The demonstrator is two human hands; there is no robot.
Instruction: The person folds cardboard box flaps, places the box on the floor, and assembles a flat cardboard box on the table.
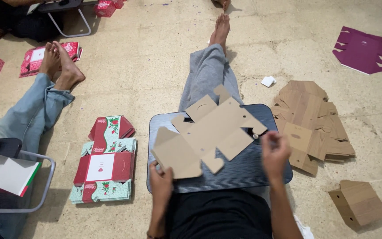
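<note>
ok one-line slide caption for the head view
Seated on the floor, the left hand holds a flat brown cardboard box blank over a dark lap tray; the right hand hovers beside it.

**Floor and lap tray, and what lies on them**

I sit on a beige stone floor (pixel 155 66) with a dark ribbed lap tray (pixel 244 170) across my legs. On the tray lies a flat brown cardboard blank (pixel 213 132), unfolded.

At three o'clock from the tray, a spread stack of brown blanks (pixel 310 124) rests on the floor. At four o'clock sits a folded brown box (pixel 359 203). At one o'clock lies a purple blank (pixel 361 49), with a small white scrap (pixel 268 81) nearer in. At nine o'clock lies a pile of red-and-green printed blanks (pixel 105 161). At eleven o'clock, more red printed blanks (pixel 34 57) lie flat.
</note>
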